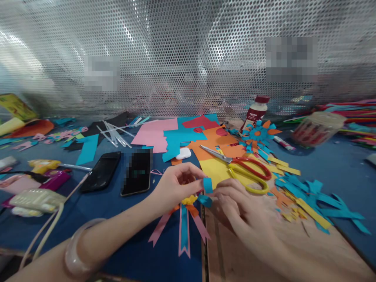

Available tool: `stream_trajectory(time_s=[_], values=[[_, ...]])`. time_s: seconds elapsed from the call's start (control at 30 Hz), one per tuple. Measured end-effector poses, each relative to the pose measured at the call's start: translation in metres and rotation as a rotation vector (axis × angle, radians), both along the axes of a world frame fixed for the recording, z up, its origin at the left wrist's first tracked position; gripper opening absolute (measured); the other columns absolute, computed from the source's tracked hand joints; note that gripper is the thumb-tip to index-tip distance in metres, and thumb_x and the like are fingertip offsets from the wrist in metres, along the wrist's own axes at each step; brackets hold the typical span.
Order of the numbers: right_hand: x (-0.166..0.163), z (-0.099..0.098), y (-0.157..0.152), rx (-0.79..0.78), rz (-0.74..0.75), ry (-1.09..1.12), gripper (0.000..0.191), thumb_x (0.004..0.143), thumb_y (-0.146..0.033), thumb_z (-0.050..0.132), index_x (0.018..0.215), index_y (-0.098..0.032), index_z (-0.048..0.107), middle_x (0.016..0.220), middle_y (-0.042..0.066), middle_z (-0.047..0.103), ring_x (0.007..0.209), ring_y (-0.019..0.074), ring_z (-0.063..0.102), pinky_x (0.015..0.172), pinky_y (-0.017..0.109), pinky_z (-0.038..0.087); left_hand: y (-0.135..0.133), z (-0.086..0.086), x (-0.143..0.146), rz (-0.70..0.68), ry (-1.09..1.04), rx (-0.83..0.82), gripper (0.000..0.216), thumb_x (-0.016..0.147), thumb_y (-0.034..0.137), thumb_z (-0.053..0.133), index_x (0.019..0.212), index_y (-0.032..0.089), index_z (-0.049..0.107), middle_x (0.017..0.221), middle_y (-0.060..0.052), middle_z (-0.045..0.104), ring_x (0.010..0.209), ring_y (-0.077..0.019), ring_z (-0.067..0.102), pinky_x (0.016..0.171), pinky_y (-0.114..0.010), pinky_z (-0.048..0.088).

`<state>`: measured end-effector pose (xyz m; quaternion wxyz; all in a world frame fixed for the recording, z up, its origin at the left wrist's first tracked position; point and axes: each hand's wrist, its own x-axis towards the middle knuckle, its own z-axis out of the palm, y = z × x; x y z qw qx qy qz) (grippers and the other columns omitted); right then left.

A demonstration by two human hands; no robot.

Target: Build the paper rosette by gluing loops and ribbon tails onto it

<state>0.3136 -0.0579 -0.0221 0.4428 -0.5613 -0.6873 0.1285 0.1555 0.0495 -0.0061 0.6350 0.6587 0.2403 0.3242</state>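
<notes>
Fingers of the left hand pinch a curled blue paper strip above the tabletop centre. Bunched fingers of the right hand touch its lower end. Bottle at 1 o'clock reads COSTA.

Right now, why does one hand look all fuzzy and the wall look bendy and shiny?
In the head view, the right hand near the lens is smeared soft, while the left hand pinching the blue paper strip and the scissors look sharper; the wide lens bows the perforated wall, where bright glare patches shine.
</notes>
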Motion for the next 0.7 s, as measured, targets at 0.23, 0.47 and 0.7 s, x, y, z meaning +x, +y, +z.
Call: stream_trajectory(time_s=[0.23,0.47,0.7], values=[[-0.0009,-0.0012,0.0017,0.012,-0.026,0.014,0.017,0.093,-0.022,0.047,0.088,-0.023,0.063,0.089,0.003,0.058,0.086,0.0159,0.056,0.074,0.031,0.047,0.0032,-0.0004,-0.0005,0.052,-0.026,-0.032,0.02,0.071,0.029,0.073,0.08,0.014,0.062,0.067,0.002,0.06,0.053,-0.0069,0.053,0.051,-0.019,0.043],[-0.0011,-0.0028,0.0031,0.013,-0.023,0.042,0.012,0.091,-0.022,0.052,0.09,-0.025,0.063,0.091,0.002,0.06,0.088,0.0161,0.057,0.076,0.031,0.047,0.0054,-0.0004,-0.0013,0.1,-0.019,-0.061,0.019,0.071,0.026,0.072,0.081,0.014,0.061,0.065,0.003,0.056,0.052,-0.0059,0.049,0.05,-0.019,0.04],[-0.0019,-0.0009,0.0007,-0.052,-0.064,0.103,0.023,0.098,-0.027,0.036,0.08,-0.022,0.05,0.075,-0.001,0.053,0.072,0.0136,0.051,0.067,0.027,0.041,0.0065,0.0001,-0.0006,0.065,-0.016,-0.062,0.019,0.07,0.028,0.072,0.079,0.014,0.061,0.069,0.002,0.058,0.053,-0.0059,0.048,0.052,-0.019,0.04]])
